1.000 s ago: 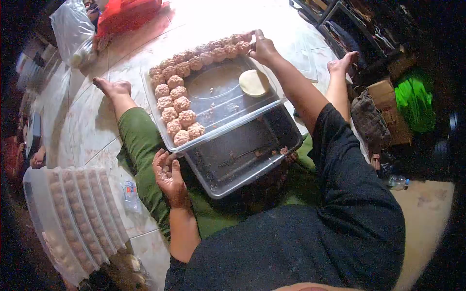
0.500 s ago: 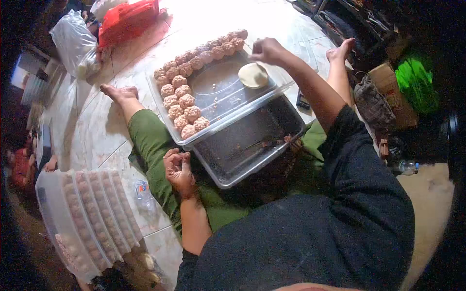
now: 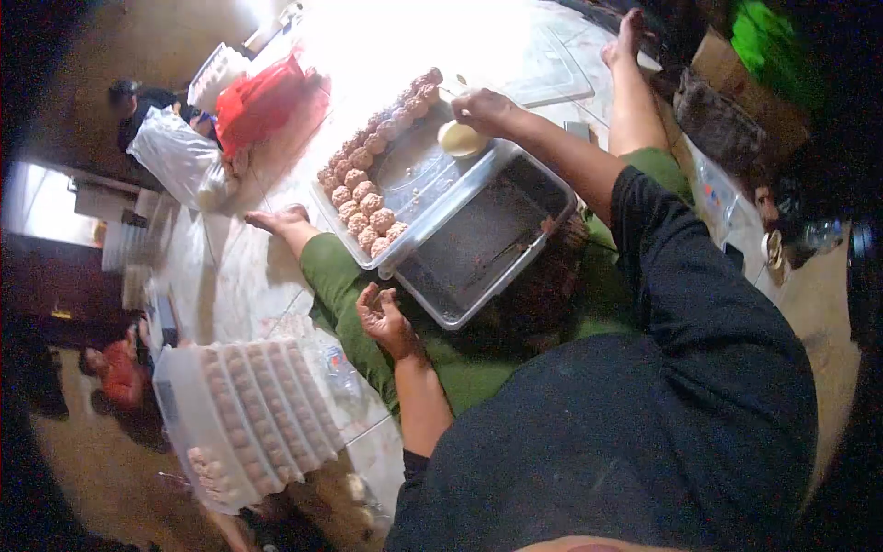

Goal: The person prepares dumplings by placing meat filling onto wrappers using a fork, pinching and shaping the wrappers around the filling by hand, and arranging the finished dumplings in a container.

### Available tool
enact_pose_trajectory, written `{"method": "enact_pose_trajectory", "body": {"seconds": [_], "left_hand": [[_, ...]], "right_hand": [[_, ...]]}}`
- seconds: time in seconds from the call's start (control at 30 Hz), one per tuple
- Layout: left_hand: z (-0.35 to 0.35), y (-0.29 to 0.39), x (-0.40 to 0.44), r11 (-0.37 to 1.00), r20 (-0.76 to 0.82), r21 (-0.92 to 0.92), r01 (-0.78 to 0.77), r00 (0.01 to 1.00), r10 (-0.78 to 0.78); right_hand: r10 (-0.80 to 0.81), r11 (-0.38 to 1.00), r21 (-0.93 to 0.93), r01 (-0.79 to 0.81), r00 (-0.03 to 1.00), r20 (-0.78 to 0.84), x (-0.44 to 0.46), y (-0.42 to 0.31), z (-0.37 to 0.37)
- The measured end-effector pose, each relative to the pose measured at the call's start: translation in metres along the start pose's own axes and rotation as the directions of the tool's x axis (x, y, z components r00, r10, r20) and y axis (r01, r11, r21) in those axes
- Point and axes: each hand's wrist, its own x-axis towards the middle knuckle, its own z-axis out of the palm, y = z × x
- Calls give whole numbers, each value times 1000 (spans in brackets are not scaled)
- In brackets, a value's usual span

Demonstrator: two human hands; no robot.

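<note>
My right hand (image 3: 485,112) is over the right end of a clear tray (image 3: 432,216), its fingers bent together beside a pale round disc (image 3: 462,140); whether they hold anything is too small to tell. Rows of lumpy pinkish balls (image 3: 370,204) line the far and left sides of the tray. The tray rests partly on a deeper clear box (image 3: 469,248), which has small scraps stuck inside. My left hand (image 3: 386,322) is near the box's left corner, palm up, with fingers curled but apart and nothing in it.
Stacked clear containers filled with balls (image 3: 267,414) stand at the lower left. A red bag (image 3: 262,106) and a whitish plastic bag (image 3: 179,156) lie at the upper left. Two other people (image 3: 120,373) are at the left. A clear lid (image 3: 543,69) lies beyond the tray.
The camera view has turned, shifting the surroundings. My right hand has drawn back from the row's far right end towards the pale disc. My left hand stays beside the box.
</note>
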Motion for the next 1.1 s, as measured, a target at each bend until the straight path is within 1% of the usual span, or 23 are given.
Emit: {"method": "enact_pose_trajectory", "body": {"seconds": [0.03, 0.13, 0.17, 0.23, 0.27, 0.3, 0.33, 0.4, 0.43, 0.47, 0.5, 0.53, 0.6, 0.63, 0.67, 0.7, 0.73, 0.77, 0.8, 0.87, 0.97, 1.07, 1.1], "left_hand": [[3, 4, -3, 999, -3, 28, -20, 1000, 20], [16, 24, -16, 999, 9, 32, 26, 1000, -27], [24, 31, -19, 1000, 51, 23, 5, 999, -6], [47, 44, -19, 1000, 124, 2, -30, 992, 30], [57, 51, -16, 998, 223, -55, 32, 975, -19], [67, 57, -10, 989, 319, -110, 102, 946, -62], [77, 62, -6, 971, 412, -161, 176, 906, -96], [98, 70, 0, 936, 475, -225, 272, 869, -139], [103, 70, 1, 913, 509, -256, 318, 847, -153], [102, 67, 4, 927, 530, -176, 331, 825, -194], [99, 64, 9, 936, 551, -95, 339, 801, -234], [97, 61, 12, 938, 569, -13, 345, 774, -277], [93, 54, 9, 940, 591, -15, 341, 761, -267], [89, 47, 8, 935, 610, -35, 352, 749, -259], [84, 38, 8, 930, 627, -56, 363, 738, -250], [78, 30, 10, 934, 664, -70, 352, 715, -219], [70, 22, 13, 933, 697, -29, 359, 676, -239], [62, 15, 17, 931, 728, 12, 364, 635, -257], [58, 13, 18, 929, 756, 52, 366, 593, -276], [55, 14, 19, 920, 776, 48, 388, 566, -279], [55, 15, 21, 907, 791, 83, 412, 526, -312], [53, 14, 22, 928, 811, 135, 346, 499, -304], [53, 16, 21, 879, 797, 159, 449, 467, -383]], "right_hand": [[4, 982, 188, 13, 996, -92, -2, 1, -1], [25, 954, 285, 88, 928, -371, -9, -17, -14], [-40, 950, 274, 147, 931, -362, -22, -38, -35], [-193, 913, 317, 257, 956, -221, -22, -33, -27], [-274, 887, 346, 307, 951, -142, -21, -30, -21], [-282, 905, 331, 266, 959, 0, -24, -50, -26], [-384, 848, 419, 325, 921, 63, -35, -68, -32], [-350, 916, 308, 257, 889, 296, -47, -98, -33], [-420, 889, 340, 307, 843, 337, -51, -108, -36], [-486, 858, 374, 352, 791, 371, -54, -117, -39], [-492, 848, 408, 339, 790, 366, -56, -126, -40], [-423, 873, 422, 245, 811, 404, -50, -124, -40], [-280, 900, 433, 51, 828, 485, -33, -114, -39], [-383, 896, 357, 263, 866, 322, -12, -104, -40], [-168, 982, -28, 185, 936, 309, 0, -93, -46], [-137, 991, 11, 137, 989, 49, 11, -67, -37], [-155, 986, -40, 161, 980, 125, 24, -60, -51], [102, 990, 86, -115, 984, 147, 34, -61, -50], [351, 902, 206, -379, 922, 160, 44, -62, -50], [123, 984, -154, -92, 970, 208, 55, -49, -40], [213, 975, -91, -200, 963, 163, 74, -24, -11], [282, 959, -23, -281, 954, 102, 89, 15, 18], [286, 958, -22, -285, 956, 66, 90, 21, 25]]}}
